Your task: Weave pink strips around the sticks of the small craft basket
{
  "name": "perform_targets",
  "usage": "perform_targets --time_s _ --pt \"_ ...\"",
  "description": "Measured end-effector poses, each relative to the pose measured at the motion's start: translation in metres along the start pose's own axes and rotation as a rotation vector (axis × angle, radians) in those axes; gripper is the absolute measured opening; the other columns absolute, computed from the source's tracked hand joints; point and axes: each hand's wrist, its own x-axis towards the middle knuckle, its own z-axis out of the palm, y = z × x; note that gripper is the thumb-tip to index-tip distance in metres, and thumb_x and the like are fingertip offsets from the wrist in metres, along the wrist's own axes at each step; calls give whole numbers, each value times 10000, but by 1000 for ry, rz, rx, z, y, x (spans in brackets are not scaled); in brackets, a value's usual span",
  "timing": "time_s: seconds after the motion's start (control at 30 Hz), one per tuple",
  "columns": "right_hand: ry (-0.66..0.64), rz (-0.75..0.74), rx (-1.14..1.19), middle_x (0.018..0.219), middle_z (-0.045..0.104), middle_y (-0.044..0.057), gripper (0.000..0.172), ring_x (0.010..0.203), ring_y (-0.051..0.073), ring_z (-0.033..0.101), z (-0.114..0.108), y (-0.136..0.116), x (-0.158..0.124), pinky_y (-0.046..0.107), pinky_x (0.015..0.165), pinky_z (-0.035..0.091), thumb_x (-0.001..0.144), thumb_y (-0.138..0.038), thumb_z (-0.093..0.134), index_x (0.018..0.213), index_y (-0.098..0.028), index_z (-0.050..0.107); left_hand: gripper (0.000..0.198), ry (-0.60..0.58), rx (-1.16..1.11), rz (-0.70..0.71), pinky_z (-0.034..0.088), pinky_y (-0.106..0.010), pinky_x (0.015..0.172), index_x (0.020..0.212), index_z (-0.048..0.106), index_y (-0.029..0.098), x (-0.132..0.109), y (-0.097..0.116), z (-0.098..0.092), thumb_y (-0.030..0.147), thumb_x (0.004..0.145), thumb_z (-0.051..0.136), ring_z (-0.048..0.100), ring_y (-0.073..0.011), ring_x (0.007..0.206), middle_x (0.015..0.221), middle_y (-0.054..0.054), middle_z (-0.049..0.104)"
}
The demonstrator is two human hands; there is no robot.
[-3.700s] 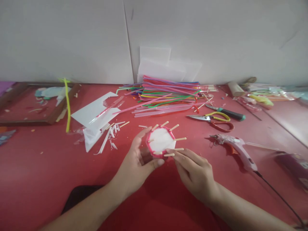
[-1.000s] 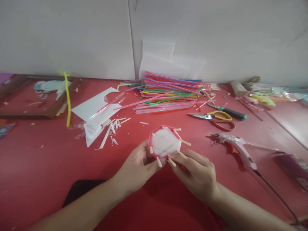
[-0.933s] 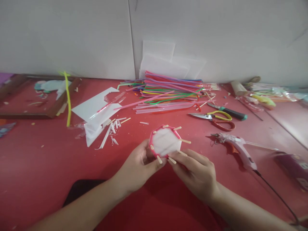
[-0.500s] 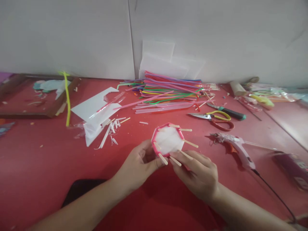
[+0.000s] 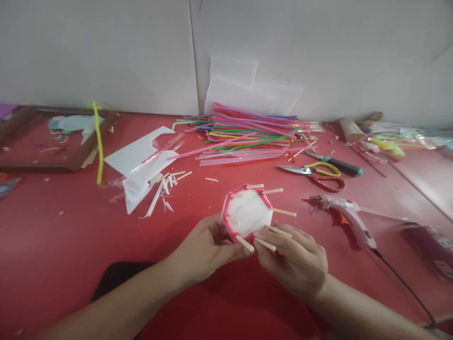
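Between my hands is a small white octagonal paper base (image 5: 249,212) with wooden sticks standing around its rim. A pink pipe cleaner (image 5: 230,226) winds along the rim between the sticks; the right lower edge shows bare white. My left hand (image 5: 208,245) grips the base from the left, its thumb at the lower edge below a stick. Closed at the lower right, my right hand (image 5: 293,259) has its fingertips on the rim and the pipe cleaner between two sticks. The pipe cleaner's end is hidden by those fingers.
A pile of coloured pipe cleaners (image 5: 251,132) lies by the wall. Scissors (image 5: 314,174), a cutter (image 5: 336,164) and a pink glue gun (image 5: 347,215) with a cord lie to the right. White paper scraps (image 5: 141,156) and a brown frame (image 5: 42,167) are at left.
Both hands have brought the base slightly lower and closer, tilting it a little so the sticks point more to the right. My grip stays on its rim.
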Motion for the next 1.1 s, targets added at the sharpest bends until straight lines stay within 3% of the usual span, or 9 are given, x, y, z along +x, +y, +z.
perform_targets --time_s 0.3,0.7,0.9,1.1 --pt "-40 -14 35 634 721 -12 115 550 136 696 -2 1 -1 227 546 573 850 -106 612 876 -207 660 170 -51 113 28 521 -336 871 908 768 212 0 4 -1 213 738 766 698 -235 932 915 -9 786" --pt "-60 10 15 652 726 -14 93 539 125 684 2 4 -3 227 513 546 880 -142 590 880 -210 652 181 45 158 115 546 -300 759 840 707 182 -1 1 1 200 689 805 695 -228 878 862 -28 772" --pt "-27 9 9 628 715 -17 103 534 130 685 3 4 -1 225 511 547 858 -126 598 862 -209 659 187 13 212 119 527 -331 829 960 718 168 -2 -1 -1 298 837 661 680 -229 909 940 -60 765" --pt "-33 4 2 619 707 -17 115 512 113 658 3 4 -1 216 507 523 862 -115 586 864 -205 658 218 49 197 82 517 -330 818 935 710 155 0 -3 0 338 837 645 665 -226 884 912 -63 752"
